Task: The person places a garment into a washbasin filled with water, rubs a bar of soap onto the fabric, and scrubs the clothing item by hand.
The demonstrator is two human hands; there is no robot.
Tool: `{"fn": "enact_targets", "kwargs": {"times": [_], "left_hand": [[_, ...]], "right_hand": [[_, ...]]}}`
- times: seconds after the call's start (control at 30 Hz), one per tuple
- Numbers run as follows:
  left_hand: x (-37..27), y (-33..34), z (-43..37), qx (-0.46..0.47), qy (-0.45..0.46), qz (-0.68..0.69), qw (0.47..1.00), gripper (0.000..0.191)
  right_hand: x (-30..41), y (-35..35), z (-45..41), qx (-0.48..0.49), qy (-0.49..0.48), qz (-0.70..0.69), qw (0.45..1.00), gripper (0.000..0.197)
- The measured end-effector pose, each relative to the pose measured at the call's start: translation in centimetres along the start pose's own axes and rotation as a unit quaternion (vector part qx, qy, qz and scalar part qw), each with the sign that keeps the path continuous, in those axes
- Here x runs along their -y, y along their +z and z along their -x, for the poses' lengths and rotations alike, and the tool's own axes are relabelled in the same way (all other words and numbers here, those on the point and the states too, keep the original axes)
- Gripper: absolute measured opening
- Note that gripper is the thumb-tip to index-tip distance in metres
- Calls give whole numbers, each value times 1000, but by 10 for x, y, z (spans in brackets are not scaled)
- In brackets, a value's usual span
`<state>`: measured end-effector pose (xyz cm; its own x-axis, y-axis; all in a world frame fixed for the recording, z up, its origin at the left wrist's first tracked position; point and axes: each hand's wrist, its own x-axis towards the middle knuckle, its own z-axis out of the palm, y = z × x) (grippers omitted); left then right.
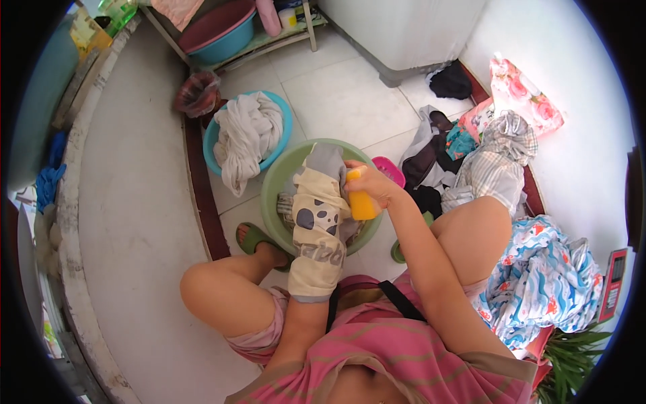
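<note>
A cream and grey cloth garment (318,227) with printed dark patches and letters is drawn over my left forearm, above a green basin (275,171). My left hand is hidden inside the cloth. Beside it, my right hand (371,186) holds a yellow bar, apparently laundry soap (362,202), against or very near the garment's right edge. More fabric lies in the basin under the garment. A pink plastic dish (391,170), partly behind my right hand, sits just right of the basin.
A blue basin (288,118) with pale cloth stands behind left. Clothes (421,151) lie on the right, near a checked cloth (492,171) and a wave-patterned cloth (545,278). A low shelf (267,48) holds stacked basins beside a large white appliance (404,35).
</note>
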<state>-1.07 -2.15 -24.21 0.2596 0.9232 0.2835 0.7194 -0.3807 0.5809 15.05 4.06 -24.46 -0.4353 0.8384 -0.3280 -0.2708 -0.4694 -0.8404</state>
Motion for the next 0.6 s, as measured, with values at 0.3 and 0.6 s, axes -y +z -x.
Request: {"fn": "enact_targets", "kwargs": {"times": [0.3, 0.6], "left_hand": [[-35, -64, 19, -3, 51, -198, 979, 36], [-26, -51, -3, -41, 5, -119, 992, 39]], "right_hand": [[36, 6, 8, 12, -78, -198, 977, 47], [19, -2, 14, -38, -27, -113, 992, 77]]}}
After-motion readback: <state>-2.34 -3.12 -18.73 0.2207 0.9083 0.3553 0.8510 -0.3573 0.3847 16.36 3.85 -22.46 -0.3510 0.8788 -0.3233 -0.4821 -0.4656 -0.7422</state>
